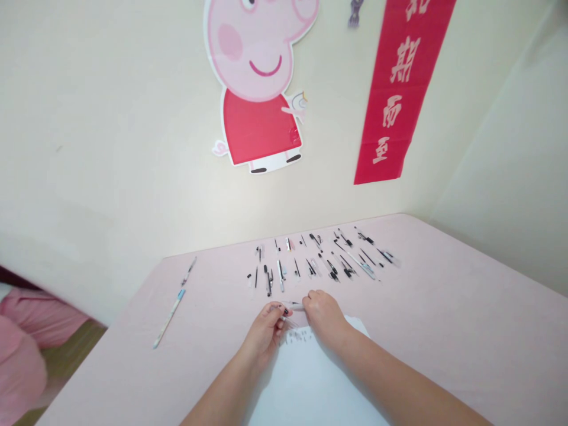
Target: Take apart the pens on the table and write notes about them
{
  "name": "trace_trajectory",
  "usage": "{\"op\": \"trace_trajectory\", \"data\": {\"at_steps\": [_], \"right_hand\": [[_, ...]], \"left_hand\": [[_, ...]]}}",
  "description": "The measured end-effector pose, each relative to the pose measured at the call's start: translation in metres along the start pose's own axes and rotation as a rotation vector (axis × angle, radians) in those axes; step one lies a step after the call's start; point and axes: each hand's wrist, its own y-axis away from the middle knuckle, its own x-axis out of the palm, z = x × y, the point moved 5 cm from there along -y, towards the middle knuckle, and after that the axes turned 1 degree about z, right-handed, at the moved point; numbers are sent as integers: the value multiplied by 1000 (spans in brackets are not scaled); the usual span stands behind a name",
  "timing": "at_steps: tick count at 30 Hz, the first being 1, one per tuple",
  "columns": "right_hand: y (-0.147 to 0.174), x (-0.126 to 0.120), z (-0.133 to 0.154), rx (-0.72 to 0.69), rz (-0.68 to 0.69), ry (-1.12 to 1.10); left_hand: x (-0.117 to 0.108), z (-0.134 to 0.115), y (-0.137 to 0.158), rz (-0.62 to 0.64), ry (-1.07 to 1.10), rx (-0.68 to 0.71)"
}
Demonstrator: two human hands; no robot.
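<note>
My left hand (pixel 265 329) is closed in a pinch on clear pen parts, with a small black piece at its fingertips. Facing it, my right hand (pixel 323 313) has its fingers closed round the end of a slim pale pen part (pixel 296 305) that spans the gap between both hands. Exactly which pieces sit inside the fingers is hidden. Beneath the hands lies a sheet of white paper (pixel 306 378), with small dark marks or bits (pixel 298 336) along its top edge, too small to tell.
Several groups of dismantled pens (pixel 310 267) lie in two rows toward the back of the pink table (pixel 106 367). At the left are a blue-capped pen (pixel 168 319) and a clear pen (pixel 189 271). Behind stands a wall with a pig cutout (pixel 261 124) and red banner (pixel 394 106).
</note>
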Motion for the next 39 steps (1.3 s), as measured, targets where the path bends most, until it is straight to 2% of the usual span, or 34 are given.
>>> {"op": "trace_trajectory", "data": {"at_steps": [5,9,12,16,20,27,30,34,39], "right_hand": [[-1,1,-13,70,-69,-157],[-2,0,-22,123,-181,-436],[-3,2,-22,153,-210,-623],[-4,4,-21,175,-239,-723],[-4,6,-22,176,-260,-788],[-8,7,-18,155,-280,-1031],[-7,2,-17,134,-314,-1046],[-5,-7,-19,108,-352,-900],[-2,-11,-20,107,-333,-749]], "left_hand": [[3,2,-5,-1,24,-27],[9,3,-11,-23,46,-15],[16,6,-17,-51,61,4],[23,12,-23,-91,86,33],[25,15,-23,-126,99,96],[26,8,-16,-163,91,262],[30,7,-15,-123,149,279],[34,4,-14,-78,239,259],[37,8,-14,-80,297,134]]}}
